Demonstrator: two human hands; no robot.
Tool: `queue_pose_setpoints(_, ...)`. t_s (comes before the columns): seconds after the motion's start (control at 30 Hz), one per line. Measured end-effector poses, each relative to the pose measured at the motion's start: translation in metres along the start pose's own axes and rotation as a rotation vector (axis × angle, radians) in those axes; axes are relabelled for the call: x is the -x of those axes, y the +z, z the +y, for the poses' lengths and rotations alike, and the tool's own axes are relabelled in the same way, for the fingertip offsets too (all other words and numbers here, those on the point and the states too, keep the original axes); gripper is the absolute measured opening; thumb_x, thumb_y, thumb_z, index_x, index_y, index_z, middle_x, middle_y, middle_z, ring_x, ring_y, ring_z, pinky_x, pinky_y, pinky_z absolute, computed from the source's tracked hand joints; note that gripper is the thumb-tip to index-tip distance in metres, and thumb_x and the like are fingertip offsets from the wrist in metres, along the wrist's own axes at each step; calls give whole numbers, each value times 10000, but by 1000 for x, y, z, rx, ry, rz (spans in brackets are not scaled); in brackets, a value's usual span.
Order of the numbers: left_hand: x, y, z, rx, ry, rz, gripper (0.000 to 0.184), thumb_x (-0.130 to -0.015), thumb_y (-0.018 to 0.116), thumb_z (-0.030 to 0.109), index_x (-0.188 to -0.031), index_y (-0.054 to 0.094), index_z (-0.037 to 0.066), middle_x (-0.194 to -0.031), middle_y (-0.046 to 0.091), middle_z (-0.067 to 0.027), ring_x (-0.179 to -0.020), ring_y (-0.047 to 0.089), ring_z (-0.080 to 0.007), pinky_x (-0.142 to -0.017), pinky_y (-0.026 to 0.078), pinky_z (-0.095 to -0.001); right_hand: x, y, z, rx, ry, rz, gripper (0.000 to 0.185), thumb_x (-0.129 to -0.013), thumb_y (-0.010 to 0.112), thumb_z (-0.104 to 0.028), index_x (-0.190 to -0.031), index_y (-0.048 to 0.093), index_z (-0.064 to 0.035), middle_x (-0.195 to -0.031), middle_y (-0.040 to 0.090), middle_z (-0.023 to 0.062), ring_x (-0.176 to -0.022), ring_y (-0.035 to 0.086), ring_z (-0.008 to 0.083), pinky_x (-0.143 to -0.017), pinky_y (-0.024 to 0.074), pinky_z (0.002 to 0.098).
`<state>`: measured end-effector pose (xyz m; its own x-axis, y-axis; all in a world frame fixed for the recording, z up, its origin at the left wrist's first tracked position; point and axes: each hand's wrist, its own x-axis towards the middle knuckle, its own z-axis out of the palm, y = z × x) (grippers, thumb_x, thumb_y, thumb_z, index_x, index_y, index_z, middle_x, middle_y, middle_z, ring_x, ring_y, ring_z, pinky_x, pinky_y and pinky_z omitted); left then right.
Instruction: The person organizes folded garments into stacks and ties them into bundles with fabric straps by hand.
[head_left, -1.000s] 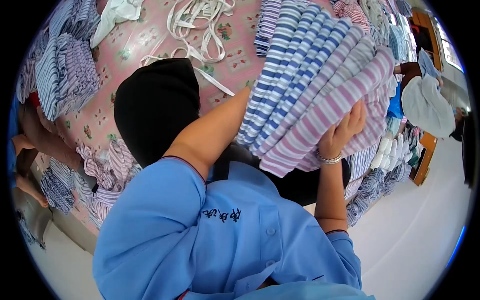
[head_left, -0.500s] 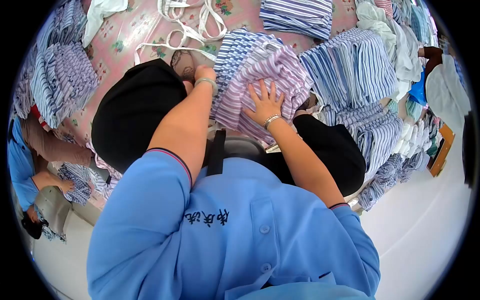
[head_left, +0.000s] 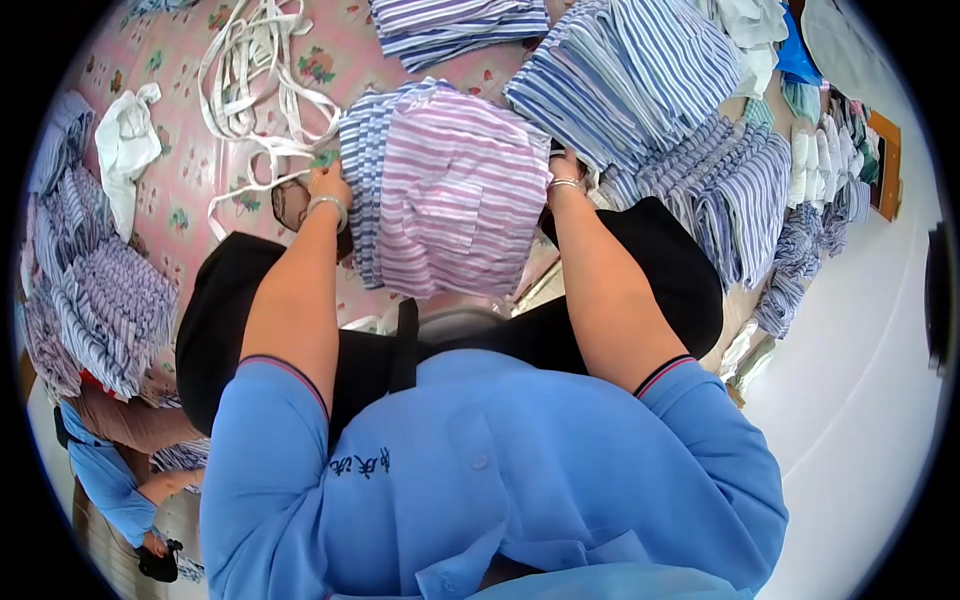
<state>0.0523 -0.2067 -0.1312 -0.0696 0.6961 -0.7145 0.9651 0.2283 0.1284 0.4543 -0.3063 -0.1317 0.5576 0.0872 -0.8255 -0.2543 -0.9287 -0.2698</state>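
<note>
In front of me is a stack of folded striped clothes (head_left: 455, 190), with a pink-and-white striped piece on top and blue-striped layers showing along its left side. My left hand (head_left: 328, 188) is closed at the stack's left edge, its fingertips partly hidden by the cloth. On the opposite side, my right hand (head_left: 565, 172) grips the right edge, with most of its fingers out of sight behind the fabric. White cloth straps (head_left: 262, 85) lie in a loose tangle beyond my left hand.
Folded blue-striped piles (head_left: 625, 80) stand close on the right, and another striped pile (head_left: 460, 25) lies ahead. A white cloth (head_left: 128, 150) rests on the pink flowered table cover (head_left: 185, 120). At lower left a co-worker in a blue shirt (head_left: 110, 480) handles striped cloth.
My right hand, earlier spread flat on the pink-striped piece, has moved to the stack's right edge. The stack now sits straighter between both hands. The whole view has shifted.
</note>
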Motion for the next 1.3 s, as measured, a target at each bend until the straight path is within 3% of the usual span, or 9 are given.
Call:
queue_pose_setpoints(0.03,9,-11,7,-5,5,3,518,-793,466,39,-1255,484,272,-1301,381,-140,-1167,403,-347,-963,366,-397,12,2,-8,540,-336,253,492,-868,416,-392,-1282,464,-130,-1269,481,136,-1156,459,278,-953,348,341)
queue_pose_setpoints(0.17,20,-36,20,-279,104,-40,449,-771,531,71,-1199,520,206,-1297,390,-74,-1226,320,-267,-968,320,-462,20,2,-41,718,-74,176,491,-885,380,-367,-1279,452,-84,-1373,346,166,-1254,359,321,-1009,327,363)
queue_pose_setpoints(0.27,10,-28,9,-363,229,4,425,-755,570,108,-1170,538,197,-1293,402,-47,-1217,330,-259,-968,303,-483,42,-7,-48,1296,-363,32,365,-898,377,-231,-1182,557,-88,-1255,492,151,-1140,488,309,-936,391,400)
queue_pose_setpoints(0.4,11,-36,18,-544,253,-139,350,-810,498,126,-1157,537,136,-1238,498,-77,-1179,424,-277,-950,334,-462,24,-5,-23,1307,-603,152,310,-855,448,-207,-1103,613,-124,-1181,535,106,-1123,477,283,-911,364,468)
queue_pose_setpoints(0.57,12,-10,-8,-609,362,-321,305,-847,462,172,-1121,576,102,-1103,607,-126,-1014,590,-270,-872,410,-409,55,-16,14,1919,-860,-134,431,-828,473,-248,-1239,501,-120,-1337,405,60,-1311,210,245,-1021,94,560)
queue_pose_setpoints(0.67,25,-11,-5,-744,446,-309,295,-832,486,145,-1088,589,41,-1085,608,-146,-991,592,-301,-825,463,-399,89,-21,22,1859,-940,-292,555,-812,484,-229,-1342,376,-105,-1381,365,122,-1331,214,257,-1067,20,520)
queue_pose_setpoints(0.87,37,-21,8,-856,374,-555,307,-806,543,164,-1075,621,41,-1156,577,-134,-1068,555,-282,-865,466,-385,106,-14,5,1546,-728,-359,297,-788,490,-115,-1026,636,-13,-1068,602,179,-1013,565,335,-868,442,408)
queue_pose_setpoints(1.03,45,10,-25,-1062,461,-580,289,-776,589,122,-1051,638,49,-1172,567,-135,-1074,555,-260,-854,470,-380,127,22,-44,716,-1000,-45,244,-828,460,-193,-885,612,-11,-939,609,218,-883,576,389,-796,446,435)
queue_pose_setpoints(1.3,109,-16,-27,-580,358,-338,266,-842,519,176,-994,631,-12,-1032,607,-195,-950,585,-339,-803,463,-392,145,9,-110,742,-912,-220,277,-835,506,-241,-962,635,-32,-905,631,142,-808,604,260,-710,476,359)
